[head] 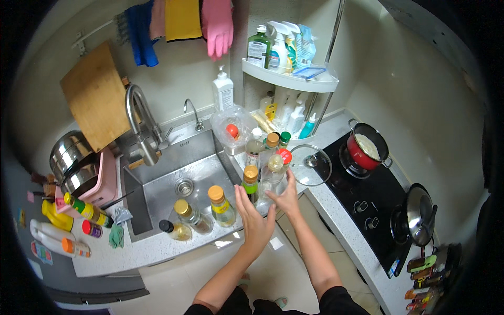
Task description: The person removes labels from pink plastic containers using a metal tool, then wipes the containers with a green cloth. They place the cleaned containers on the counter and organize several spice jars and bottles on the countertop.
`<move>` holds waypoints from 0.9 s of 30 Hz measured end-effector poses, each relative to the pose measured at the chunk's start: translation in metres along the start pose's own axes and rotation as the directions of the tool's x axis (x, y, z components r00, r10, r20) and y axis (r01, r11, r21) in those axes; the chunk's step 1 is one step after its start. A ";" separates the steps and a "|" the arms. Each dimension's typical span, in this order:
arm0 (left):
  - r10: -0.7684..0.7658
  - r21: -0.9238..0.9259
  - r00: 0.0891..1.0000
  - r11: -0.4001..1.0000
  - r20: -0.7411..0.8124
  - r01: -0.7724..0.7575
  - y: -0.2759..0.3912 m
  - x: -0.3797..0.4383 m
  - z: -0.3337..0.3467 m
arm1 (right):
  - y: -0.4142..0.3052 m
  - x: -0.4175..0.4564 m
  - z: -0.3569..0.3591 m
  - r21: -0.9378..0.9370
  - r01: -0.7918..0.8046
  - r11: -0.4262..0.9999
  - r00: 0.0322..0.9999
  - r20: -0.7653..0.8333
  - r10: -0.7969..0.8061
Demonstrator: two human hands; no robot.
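My left hand [255,226] is raised at the counter's front edge, thumb apart from the fingers, beside a green-labelled glass bottle with an orange cap [251,175]. My right hand [286,197] is spread at the near right side of a clear bottle [273,173]; its thumb overlaps the bottle's lower part, and any contact is hard to judge. Behind stand a white-capped bottle [255,147], a red-capped one [285,156] and a green-capped one [285,138]. Left of my left hand are a yellow-labelled bottle [223,208], a gold-capped jar [195,218] and a black-capped jar [179,231].
A glass lid [318,171] lies right of the bottles. On the black gas hob [342,201] are a red pot [360,153] with pale contents and a wok [419,214]. To the left is a steel sink [165,201]; a bag with a tomato [232,130] sits behind.
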State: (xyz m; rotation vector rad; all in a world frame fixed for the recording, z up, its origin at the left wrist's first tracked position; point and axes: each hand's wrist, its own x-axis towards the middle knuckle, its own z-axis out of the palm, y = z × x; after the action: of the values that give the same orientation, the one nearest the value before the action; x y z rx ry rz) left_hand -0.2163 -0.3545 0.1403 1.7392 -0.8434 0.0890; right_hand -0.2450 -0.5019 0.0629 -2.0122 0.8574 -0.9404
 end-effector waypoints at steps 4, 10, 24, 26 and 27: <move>-0.126 0.054 0.989 0.990 -0.080 0.131 -0.032 0.008 0.019 | -0.017 0.005 0.026 0.064 -0.012 0.998 0.999 -0.041 0.015; -0.248 0.000 0.949 0.968 -0.197 0.253 -0.073 0.008 0.040 | -0.020 0.002 0.022 0.065 -0.007 0.998 0.987 -0.162 0.018; 0.060 -0.444 0.877 0.878 0.476 0.181 0.101 -0.113 0.044 | -0.038 -0.333 -0.304 0.115 -0.511 0.852 0.654 -0.591 0.472; 0.262 -0.534 0.745 0.832 0.614 0.147 0.132 -0.160 0.063 | -0.027 -0.391 -0.361 0.234 -0.496 0.836 0.448 -0.756 0.478; 0.319 -0.557 0.652 0.808 0.688 0.193 0.168 -0.177 0.066 | -0.013 -0.417 -0.389 0.282 -0.454 0.845 0.355 -0.813 0.462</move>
State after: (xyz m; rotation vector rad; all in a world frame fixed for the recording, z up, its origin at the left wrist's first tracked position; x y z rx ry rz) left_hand -0.4670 -0.3418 0.1713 1.0851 -1.3693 -0.8589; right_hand -0.7734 -0.2945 0.1140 -1.0092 1.8448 -1.6056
